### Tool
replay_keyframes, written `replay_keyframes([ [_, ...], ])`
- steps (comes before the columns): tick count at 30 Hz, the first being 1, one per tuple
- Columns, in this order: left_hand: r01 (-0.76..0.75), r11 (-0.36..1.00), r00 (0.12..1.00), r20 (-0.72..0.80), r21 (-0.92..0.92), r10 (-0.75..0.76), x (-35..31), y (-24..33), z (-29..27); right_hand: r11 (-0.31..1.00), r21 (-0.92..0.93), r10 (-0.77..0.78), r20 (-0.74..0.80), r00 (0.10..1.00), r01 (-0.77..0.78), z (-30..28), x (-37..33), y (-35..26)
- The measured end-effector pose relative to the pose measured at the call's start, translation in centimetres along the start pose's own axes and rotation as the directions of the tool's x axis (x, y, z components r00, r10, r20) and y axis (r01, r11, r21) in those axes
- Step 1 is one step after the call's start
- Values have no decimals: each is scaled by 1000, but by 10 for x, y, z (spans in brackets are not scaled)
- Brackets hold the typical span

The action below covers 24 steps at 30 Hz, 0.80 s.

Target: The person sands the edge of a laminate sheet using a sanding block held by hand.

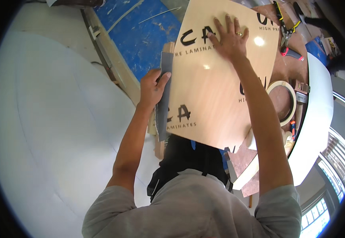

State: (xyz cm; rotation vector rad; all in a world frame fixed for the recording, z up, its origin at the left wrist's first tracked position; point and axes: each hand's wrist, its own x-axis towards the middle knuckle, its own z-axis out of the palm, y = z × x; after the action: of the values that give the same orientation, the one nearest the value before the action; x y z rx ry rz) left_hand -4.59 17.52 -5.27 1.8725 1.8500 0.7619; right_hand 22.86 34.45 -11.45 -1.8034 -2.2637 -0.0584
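A large glossy sheet of pale wood-grain laminate [212,93] with dark printed lettering lies in front of me. My right hand [231,41] rests flat on its far part, fingers spread, a ring on one finger. Along the sheet's left edge runs a long, narrow grey strip [164,99], tilted against that edge; its lower left side looks ragged. My left hand [152,87] grips this strip, thumb on top and fingers curled around its far side. I cannot tell what the strip is made of. Light wooden pieces [159,148] show beneath it.
Right of the sheet, a brown work surface [295,71] holds yellow-and-black pliers [286,33], a red-and-black-handled tool [292,53] and a tape roll [293,106]. A curved white panel [317,115] stands beyond. A blue surface [136,37] is at far left, a broad white surface [61,119] nearer.
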Motion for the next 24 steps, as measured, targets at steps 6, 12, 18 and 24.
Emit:
replay_keyframes([
  [6,-101,992,990,-87,80,108,154,12,48,1000,11,10,64,998,-11,-10,-2,4],
  [12,-200,976,949,-232,86,215,326,8,92,1000,5,23,166,986,-24,-23,-1,-2],
  [18,-85,996,994,-74,7,85,247,26,76,999,18,48,142,989,-51,-19,-2,4],
  [24,449,830,890,82,-332,-448,58,-18,-11,998,55,24,64,998,-27,-10,1,-4],
])
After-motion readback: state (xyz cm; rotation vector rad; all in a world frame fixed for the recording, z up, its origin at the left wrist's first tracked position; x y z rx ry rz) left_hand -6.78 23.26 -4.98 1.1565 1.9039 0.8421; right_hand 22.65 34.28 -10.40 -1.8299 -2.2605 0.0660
